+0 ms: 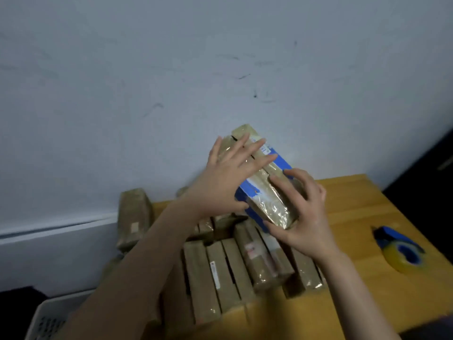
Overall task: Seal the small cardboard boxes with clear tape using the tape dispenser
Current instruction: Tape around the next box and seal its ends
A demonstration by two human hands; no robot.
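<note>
Since the brown cardboard box with blue print (272, 192), held up at the centre of the frame, is already wrapped in glossy clear tape, its sealing is judged all but done; it is pressed by the flat, spread fingers of the left hand (228, 177) and gripped at its near end by the curled right hand (306, 217). The blue tape dispenser (399, 249) is seen lying at right on the yellow wooden table (362, 207), well apart from both hands, while taped brown boxes (220, 273) are crowded at lower centre, where little room is left.
</note>
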